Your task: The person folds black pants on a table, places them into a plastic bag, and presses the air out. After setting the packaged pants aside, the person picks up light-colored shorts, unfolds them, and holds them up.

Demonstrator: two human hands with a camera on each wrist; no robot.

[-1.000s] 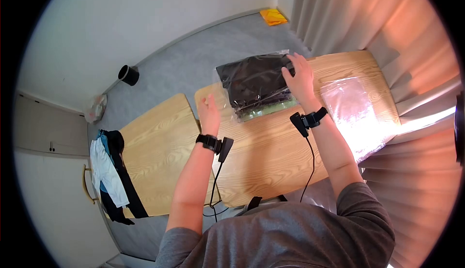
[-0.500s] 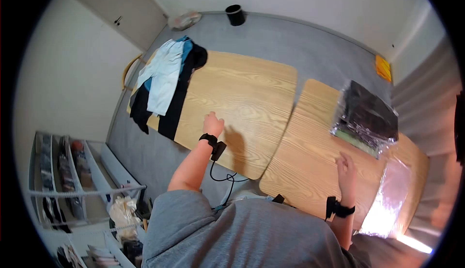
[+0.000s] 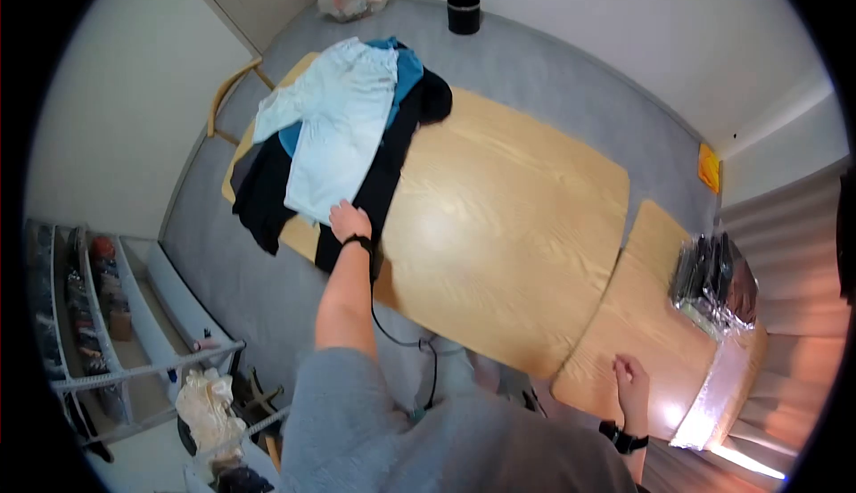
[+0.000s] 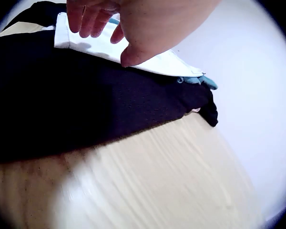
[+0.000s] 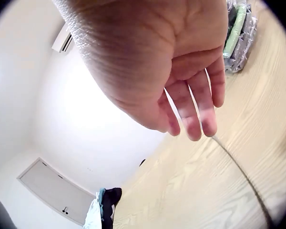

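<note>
Light blue trousers [image 3: 343, 132] lie on top of teal and black garments [image 3: 267, 185] at the left end of the table. My left hand [image 3: 349, 221] is at the lower leg end of the trousers; in the left wrist view the hand [image 4: 152, 28] hangs over the pale cloth [image 4: 157, 62] with its fingers apart and loosely bent, and whether they touch it I cannot tell. My right hand [image 3: 631, 384] hovers over the right-hand table, holding nothing, its fingers [image 5: 195, 102] loosely bent in the right wrist view.
Bagged dark clothes [image 3: 716, 283] and a shiny plastic bag [image 3: 709, 395] lie on the right-hand table [image 3: 593, 350]. A narrow gap divides the two tables. A chair [image 3: 227, 92] stands behind the garments, a shelf rack [image 3: 134, 315] at lower left.
The hands have left the bagged dark clothes. My view has turned left, and my left hand has travelled across the table to the light blue trousers.
</note>
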